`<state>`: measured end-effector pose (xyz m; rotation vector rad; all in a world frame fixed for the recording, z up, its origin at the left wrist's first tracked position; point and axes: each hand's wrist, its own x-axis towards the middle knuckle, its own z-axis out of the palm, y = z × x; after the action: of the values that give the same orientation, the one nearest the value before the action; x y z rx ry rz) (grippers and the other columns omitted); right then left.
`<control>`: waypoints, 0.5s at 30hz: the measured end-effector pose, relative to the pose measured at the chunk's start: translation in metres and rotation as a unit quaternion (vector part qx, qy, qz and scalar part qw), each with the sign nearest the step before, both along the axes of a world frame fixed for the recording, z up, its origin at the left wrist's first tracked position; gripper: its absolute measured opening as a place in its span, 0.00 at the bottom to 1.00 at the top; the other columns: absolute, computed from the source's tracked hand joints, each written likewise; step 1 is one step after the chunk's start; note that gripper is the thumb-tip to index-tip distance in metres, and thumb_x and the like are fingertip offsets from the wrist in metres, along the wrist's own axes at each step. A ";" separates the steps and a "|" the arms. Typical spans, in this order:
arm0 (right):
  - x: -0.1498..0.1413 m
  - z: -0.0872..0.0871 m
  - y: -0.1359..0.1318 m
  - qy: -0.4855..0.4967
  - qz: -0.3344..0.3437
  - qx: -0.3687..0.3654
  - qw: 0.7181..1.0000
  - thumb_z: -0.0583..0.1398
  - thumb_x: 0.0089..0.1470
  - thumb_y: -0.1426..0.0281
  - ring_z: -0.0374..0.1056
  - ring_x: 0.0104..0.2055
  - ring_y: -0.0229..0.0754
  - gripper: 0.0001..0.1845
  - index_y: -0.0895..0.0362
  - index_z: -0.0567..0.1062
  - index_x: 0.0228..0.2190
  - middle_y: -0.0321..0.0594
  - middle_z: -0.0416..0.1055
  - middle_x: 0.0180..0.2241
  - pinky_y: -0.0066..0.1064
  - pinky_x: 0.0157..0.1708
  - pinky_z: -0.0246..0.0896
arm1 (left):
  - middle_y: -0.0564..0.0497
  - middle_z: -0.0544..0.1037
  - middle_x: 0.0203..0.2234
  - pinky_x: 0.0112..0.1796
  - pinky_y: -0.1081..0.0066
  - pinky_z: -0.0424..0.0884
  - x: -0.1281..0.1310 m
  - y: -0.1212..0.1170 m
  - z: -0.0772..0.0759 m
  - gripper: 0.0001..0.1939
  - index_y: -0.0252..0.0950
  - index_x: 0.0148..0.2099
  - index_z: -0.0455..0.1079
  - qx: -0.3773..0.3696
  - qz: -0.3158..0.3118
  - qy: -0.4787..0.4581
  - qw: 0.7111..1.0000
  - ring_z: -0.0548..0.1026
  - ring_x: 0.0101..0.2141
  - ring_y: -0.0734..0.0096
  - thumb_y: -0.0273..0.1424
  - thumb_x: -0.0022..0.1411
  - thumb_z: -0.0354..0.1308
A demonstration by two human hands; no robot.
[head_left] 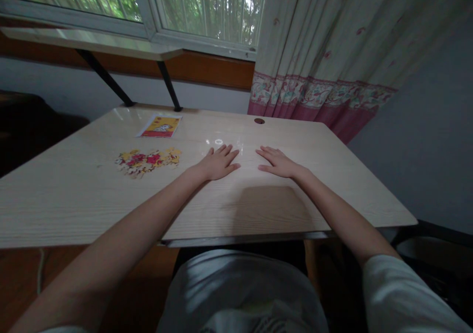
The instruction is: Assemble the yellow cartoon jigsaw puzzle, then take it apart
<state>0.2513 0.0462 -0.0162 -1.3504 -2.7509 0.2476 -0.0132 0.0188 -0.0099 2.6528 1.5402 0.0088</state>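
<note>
Palm down on the pale wooden desk [207, 210], my left hand [220, 162] has its fingers spread and holds nothing. My right hand [278, 162] also lies flat, open, a short way to the right of it. Left of my left hand is a loose patch of small jigsaw puzzle pieces [148, 159] in red, yellow, white and brown. Behind the pieces lies a printed picture [160, 126], yellow and red with a striped white animal figure on it. Neither hand touches the pieces or the picture.
A raised shelf [111, 42] on black metal supports stands at the desk's back left. Near the back edge is a round dark cable hole [259, 121]. A patterned curtain [303, 52] hangs behind, beside a barred window [210, 13].
</note>
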 end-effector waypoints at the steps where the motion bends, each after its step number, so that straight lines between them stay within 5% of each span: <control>1: 0.000 0.000 0.000 0.000 0.000 0.001 1.000 0.44 0.53 0.42 0.41 0.66 0.53 0.43 0.54 0.51 0.62 0.49 0.43 0.65 0.51 0.61 0.36 | 0.39 0.46 0.65 0.56 0.45 0.49 0.000 0.000 0.000 0.34 0.37 0.67 0.44 0.000 0.001 0.001 1.000 0.46 0.63 0.50 0.50 0.66 0.33; 15: 0.000 0.000 0.000 0.007 -0.001 0.004 1.000 0.45 0.53 0.42 0.41 0.66 0.54 0.43 0.55 0.52 0.62 0.50 0.43 0.65 0.53 0.61 0.37 | 0.39 0.46 0.65 0.56 0.45 0.47 0.000 0.000 -0.001 0.34 0.38 0.67 0.44 -0.005 0.004 -0.010 1.000 0.44 0.63 0.51 0.50 0.66 0.33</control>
<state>0.2509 0.0458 -0.0164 -1.3452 -2.7364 0.2455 -0.0131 0.0193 -0.0112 2.6294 1.5404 0.0284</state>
